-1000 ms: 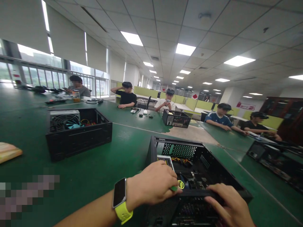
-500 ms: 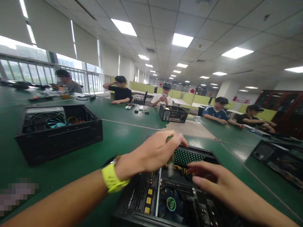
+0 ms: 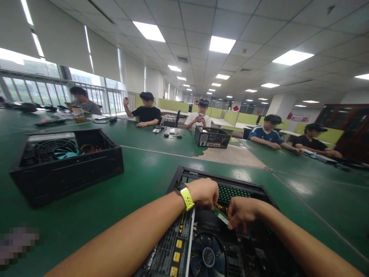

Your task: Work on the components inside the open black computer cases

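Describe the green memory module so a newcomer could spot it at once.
On the green table, find the nearest open black computer case. Look beyond its round fan, between the left hand and right hand. The memory module is the slim green strip with a pale label, unlike the yellow cables beside it.

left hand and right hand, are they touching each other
Apart: the head view shows a gap between the left hand and the right hand, with part of a green strip visible between them.
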`<state>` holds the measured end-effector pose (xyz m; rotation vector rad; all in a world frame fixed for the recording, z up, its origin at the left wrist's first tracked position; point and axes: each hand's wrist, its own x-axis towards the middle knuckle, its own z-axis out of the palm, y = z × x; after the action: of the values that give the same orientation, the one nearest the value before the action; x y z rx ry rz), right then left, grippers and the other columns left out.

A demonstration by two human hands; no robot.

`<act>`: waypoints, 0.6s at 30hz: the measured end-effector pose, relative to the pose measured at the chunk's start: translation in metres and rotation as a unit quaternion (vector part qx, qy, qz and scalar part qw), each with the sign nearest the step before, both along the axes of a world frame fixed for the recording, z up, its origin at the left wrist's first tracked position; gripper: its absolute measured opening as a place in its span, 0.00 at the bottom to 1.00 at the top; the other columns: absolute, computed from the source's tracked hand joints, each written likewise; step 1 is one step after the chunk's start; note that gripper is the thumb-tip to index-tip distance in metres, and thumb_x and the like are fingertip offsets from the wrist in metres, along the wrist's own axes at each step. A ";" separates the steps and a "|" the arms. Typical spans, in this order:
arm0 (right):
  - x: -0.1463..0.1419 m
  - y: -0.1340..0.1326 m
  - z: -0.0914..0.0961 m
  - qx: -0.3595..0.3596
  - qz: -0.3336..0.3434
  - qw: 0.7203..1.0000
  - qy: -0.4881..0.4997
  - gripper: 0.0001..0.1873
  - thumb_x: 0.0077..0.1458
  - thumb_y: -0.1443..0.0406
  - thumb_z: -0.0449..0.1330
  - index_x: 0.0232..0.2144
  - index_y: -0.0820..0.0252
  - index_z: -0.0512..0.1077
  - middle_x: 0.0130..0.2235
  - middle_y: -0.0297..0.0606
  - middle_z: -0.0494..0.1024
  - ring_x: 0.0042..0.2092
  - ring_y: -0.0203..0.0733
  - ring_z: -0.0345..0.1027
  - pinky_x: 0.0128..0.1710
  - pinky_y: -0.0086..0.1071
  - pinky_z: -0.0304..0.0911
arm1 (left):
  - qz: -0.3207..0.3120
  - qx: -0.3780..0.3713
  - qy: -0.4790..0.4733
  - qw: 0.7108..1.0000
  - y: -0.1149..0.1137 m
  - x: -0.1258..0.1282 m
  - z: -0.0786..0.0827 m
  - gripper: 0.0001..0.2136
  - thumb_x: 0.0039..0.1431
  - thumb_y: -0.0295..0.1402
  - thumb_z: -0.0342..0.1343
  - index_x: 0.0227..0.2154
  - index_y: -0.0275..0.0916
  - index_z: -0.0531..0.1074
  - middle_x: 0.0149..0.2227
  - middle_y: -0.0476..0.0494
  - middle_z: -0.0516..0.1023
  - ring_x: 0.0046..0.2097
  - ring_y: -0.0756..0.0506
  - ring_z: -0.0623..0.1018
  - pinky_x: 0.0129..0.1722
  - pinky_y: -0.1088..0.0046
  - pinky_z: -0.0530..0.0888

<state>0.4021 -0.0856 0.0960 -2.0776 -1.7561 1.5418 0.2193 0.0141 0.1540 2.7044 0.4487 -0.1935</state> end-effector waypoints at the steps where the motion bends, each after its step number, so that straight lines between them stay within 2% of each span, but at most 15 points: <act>1: 0.002 0.001 -0.003 0.003 -0.007 1.000 -0.002 0.11 0.37 0.60 0.67 0.21 0.63 0.73 0.20 0.32 0.74 0.18 0.34 0.67 0.15 0.23 0.59 | -0.002 0.022 0.019 1.000 -0.003 0.003 -0.002 0.04 0.41 0.27 0.63 0.25 0.38 0.77 0.21 0.46 0.77 0.25 0.46 0.76 0.25 0.75 0.70; 4: 0.002 0.004 -0.006 0.012 -0.029 0.999 0.005 0.10 0.44 0.60 0.62 0.28 0.61 0.73 0.22 0.32 0.75 0.19 0.35 0.68 0.16 0.24 0.62 | -0.010 0.080 0.055 0.995 -0.011 0.010 -0.004 0.05 0.38 0.23 0.60 0.21 0.39 0.76 0.21 0.44 0.77 0.28 0.42 0.77 0.29 0.71 0.72; 7: -0.003 0.005 -0.004 0.008 -0.058 0.998 0.011 0.17 0.57 0.55 0.49 0.37 0.61 0.70 0.27 0.37 0.77 0.20 0.36 0.70 0.18 0.28 0.65 | -0.015 0.122 0.050 0.991 -0.018 0.012 -0.003 0.07 0.37 0.24 0.62 0.23 0.39 0.76 0.26 0.41 0.79 0.33 0.40 0.78 0.31 0.68 0.73; 9: -0.005 0.005 -0.001 0.003 -0.072 0.997 -0.001 0.21 0.60 0.53 0.44 0.41 0.62 0.68 0.27 0.37 0.76 0.18 0.35 0.67 0.17 0.28 0.64 | -0.018 0.146 0.030 0.989 -0.020 0.009 -0.001 0.07 0.39 0.26 0.62 0.26 0.39 0.76 0.29 0.39 0.79 0.35 0.38 0.78 0.32 0.67 0.73; 12: -0.005 0.004 0.005 0.006 -0.033 0.999 0.009 0.19 0.55 0.54 0.54 0.44 0.57 0.70 0.22 0.27 0.68 0.16 0.30 0.59 0.15 0.24 0.58 | -0.037 0.167 0.001 0.985 -0.020 0.004 0.002 0.07 0.43 0.27 0.59 0.29 0.41 0.75 0.32 0.42 0.79 0.36 0.39 0.78 0.30 0.68 0.73; 14: -0.003 0.003 0.006 0.012 0.003 1.000 0.024 0.17 0.48 0.55 0.60 0.40 0.55 0.73 0.21 0.24 0.62 0.18 0.28 0.56 0.15 0.21 0.56 | -0.051 0.172 -0.006 0.984 -0.018 0.002 0.002 0.07 0.44 0.27 0.58 0.29 0.42 0.75 0.32 0.44 0.79 0.36 0.41 0.78 0.30 0.70 0.73; 18: -0.003 0.004 -0.004 0.049 0.004 0.999 -0.013 0.12 0.41 0.59 0.64 0.30 0.58 0.72 0.22 0.26 0.66 0.21 0.29 0.56 0.17 0.22 0.57 | -0.059 0.177 0.025 0.982 -0.018 0.004 -0.006 0.09 0.44 0.25 0.59 0.30 0.41 0.75 0.34 0.42 0.79 0.38 0.40 0.79 0.33 0.68 0.74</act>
<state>0.3995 -0.0817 0.0916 -2.0558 -1.8126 1.4061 0.2233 -0.0034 0.1482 3.0856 0.3676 -0.2341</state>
